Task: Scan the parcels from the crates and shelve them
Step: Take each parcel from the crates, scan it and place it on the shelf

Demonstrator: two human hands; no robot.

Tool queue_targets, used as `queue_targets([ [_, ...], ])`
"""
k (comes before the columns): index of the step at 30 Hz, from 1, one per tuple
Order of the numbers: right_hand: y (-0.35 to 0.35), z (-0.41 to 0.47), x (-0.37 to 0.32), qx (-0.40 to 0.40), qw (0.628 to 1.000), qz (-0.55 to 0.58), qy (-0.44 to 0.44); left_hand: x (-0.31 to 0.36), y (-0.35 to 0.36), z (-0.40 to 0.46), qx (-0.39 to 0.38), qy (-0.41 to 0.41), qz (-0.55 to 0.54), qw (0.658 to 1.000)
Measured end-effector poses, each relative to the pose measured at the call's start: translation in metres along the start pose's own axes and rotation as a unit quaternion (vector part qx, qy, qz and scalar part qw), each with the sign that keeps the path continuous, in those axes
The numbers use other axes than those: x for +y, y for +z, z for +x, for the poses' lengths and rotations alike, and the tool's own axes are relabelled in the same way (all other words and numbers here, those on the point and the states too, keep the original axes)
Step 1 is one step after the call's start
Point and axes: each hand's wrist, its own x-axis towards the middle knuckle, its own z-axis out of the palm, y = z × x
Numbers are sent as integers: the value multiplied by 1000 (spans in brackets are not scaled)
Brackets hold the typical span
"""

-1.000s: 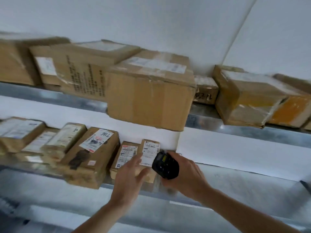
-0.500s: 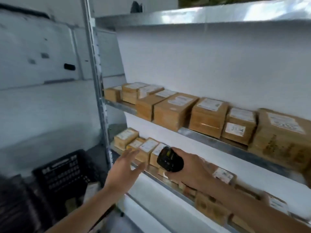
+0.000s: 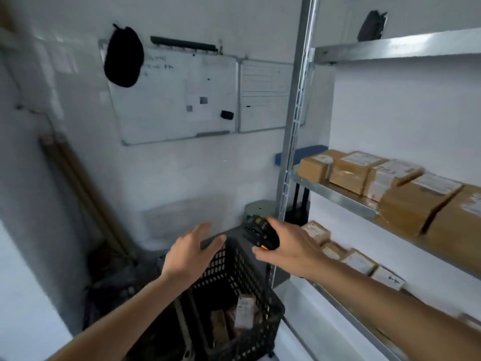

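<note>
Right hand (image 3: 291, 246) grips scanner (image 3: 261, 234); left hand (image 3: 190, 252) open, empty. Should reach down into crate (image 3: 234, 272) at 6 o'clock, pinch labelled parcel (image 3: 244, 312).

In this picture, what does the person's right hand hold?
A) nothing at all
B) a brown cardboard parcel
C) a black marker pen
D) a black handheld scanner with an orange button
D: the right hand grips the black handheld scanner with an orange button above the black perforated plastic crate, while the left hand hovers with straight fingers and holds nothing.
</note>
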Motion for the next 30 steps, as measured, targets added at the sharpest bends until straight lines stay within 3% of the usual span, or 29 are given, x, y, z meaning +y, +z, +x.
queue_targets([
  [6, 66, 100, 24, -65, 998, -26, -11, -72, 34, 70, -4, -60, 12, 998],
  [14, 175, 189, 99, -118, 990, 0, 72, -154, 129, 147, -34, -106, -10, 994],
  [22, 281, 203, 183, -137, 973, 46, 183, -233, 247, 189, -157, -109, -36, 981],
  [30, 362, 180, 251, -198, 931, 78, 298, -288, 361, 195, -320, -117, -55, 938],
])
